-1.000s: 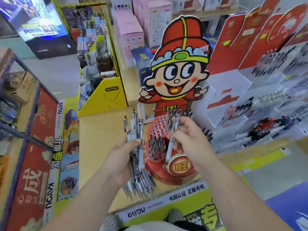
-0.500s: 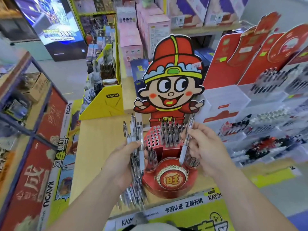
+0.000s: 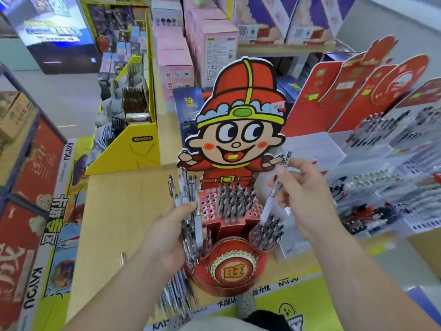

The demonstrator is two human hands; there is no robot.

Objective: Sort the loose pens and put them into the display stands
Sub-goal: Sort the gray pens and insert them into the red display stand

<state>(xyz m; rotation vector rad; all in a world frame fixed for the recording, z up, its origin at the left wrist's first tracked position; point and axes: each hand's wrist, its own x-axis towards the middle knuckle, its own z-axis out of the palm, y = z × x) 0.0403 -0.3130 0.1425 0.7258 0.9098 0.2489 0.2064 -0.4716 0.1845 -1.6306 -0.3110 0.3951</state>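
A red display stand [image 3: 232, 271] with a cartoon figure backboard sits on the wooden counter, its holed tiers partly filled with pens [image 3: 235, 201]. My left hand [image 3: 167, 235] grips a bundle of white-barrelled pens [image 3: 189, 206] upright, just left of the stand. My right hand [image 3: 305, 194] pinches a single white pen [image 3: 274, 192], tilted, its tip just above the stand's right-hand cup of pens [image 3: 267, 235]. More loose pens [image 3: 174, 297] lie on the counter below my left wrist.
A yellow card display box [image 3: 133, 151] stands at the back left of the wooden counter [image 3: 119, 211]. White tiered pen racks [image 3: 381, 187] with red backboards fill the right side. Pink boxes [image 3: 176, 58] are stacked behind the stand.
My right hand has carried the single pen from the stand's middle over to its right side, above the right cup. The left hand keeps its bundle; the camera view has shifted down.
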